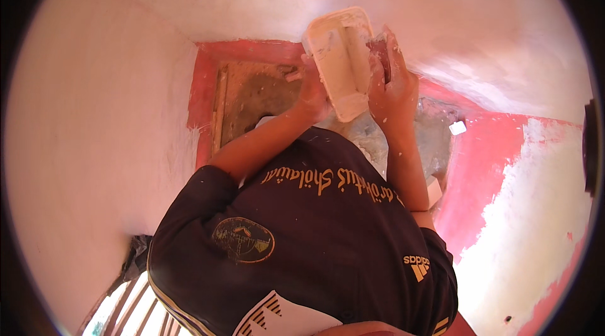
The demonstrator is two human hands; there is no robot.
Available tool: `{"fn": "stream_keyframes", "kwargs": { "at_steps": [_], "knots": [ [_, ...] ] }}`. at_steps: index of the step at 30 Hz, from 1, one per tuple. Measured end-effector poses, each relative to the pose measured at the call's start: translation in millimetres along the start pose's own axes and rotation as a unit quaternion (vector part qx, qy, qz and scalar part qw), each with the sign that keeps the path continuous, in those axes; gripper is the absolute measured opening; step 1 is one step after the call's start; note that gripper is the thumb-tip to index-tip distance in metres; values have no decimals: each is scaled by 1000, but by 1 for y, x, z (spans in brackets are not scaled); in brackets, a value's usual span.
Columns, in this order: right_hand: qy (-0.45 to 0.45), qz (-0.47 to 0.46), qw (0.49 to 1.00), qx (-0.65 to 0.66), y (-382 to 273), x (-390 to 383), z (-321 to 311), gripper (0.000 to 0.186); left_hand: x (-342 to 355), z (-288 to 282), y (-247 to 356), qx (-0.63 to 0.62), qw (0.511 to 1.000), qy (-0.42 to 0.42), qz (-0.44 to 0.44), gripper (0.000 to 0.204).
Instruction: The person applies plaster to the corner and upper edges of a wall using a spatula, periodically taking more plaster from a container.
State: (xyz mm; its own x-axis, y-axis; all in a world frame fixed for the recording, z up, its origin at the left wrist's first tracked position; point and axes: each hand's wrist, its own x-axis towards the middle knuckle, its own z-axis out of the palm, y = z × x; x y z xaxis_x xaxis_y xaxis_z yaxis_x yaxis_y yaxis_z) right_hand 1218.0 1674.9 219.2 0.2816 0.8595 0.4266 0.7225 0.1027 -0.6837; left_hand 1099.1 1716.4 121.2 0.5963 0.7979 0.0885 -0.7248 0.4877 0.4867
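Note:
A pale rectangular plastic tub (317, 37) is tilted in front of my chest, its inside coated with cream-coloured filler (339, 65). My left hand (313, 91) grips the tub by its left side, with the fingers partly hidden behind it. At the tub's right edge, my right hand (396, 87) is closed around a dark red flat tool (380, 59) smeared with filler. The fingers cover most of this tool, and its working edge cannot be made out. Pale smears mark the fingers of my right hand.
Whitish walls (107, 109) meet in a corner ahead, with red-painted bands (246, 50) low down. A wooden strip (220, 106) stands at left by the stained floor (252, 100). A small white piece (457, 127) lies at right. Slatted bars (135, 304) and black plastic (135, 257) are lower left.

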Motion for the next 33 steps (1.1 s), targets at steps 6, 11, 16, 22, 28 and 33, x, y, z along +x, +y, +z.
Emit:
{"fn": "stream_keyframes", "kwargs": {
  "at_steps": [6, 11, 16, 22, 28, 33],
  "knots": [
    [40, -29, 999, -17, -22, 25, 6, 40, 15, -5, 31, -83, 995, -41, -35, 94],
    [33, -17, 992, -120, -55, 52, 16, 42, 28, -7, 51, -21, 998, -45, -47, 93],
    [-64, 38, 966, -248, -80, 83, 53, 38, 47, -22, 82, -24, 997, -46, -62, 91],
    [-63, 65, 973, -214, -114, 102, 110, 44, 48, -68, 153, -113, 985, -75, -104, 90],
    [-34, 58, 991, -115, -164, 125, 171, 44, 64, -110, 213, -75, 990, -116, -25, 87],
    [-15, 57, 994, -89, -169, 125, 186, 44, 61, -121, 231, -102, 992, -68, -22, 84]
  ]
}}
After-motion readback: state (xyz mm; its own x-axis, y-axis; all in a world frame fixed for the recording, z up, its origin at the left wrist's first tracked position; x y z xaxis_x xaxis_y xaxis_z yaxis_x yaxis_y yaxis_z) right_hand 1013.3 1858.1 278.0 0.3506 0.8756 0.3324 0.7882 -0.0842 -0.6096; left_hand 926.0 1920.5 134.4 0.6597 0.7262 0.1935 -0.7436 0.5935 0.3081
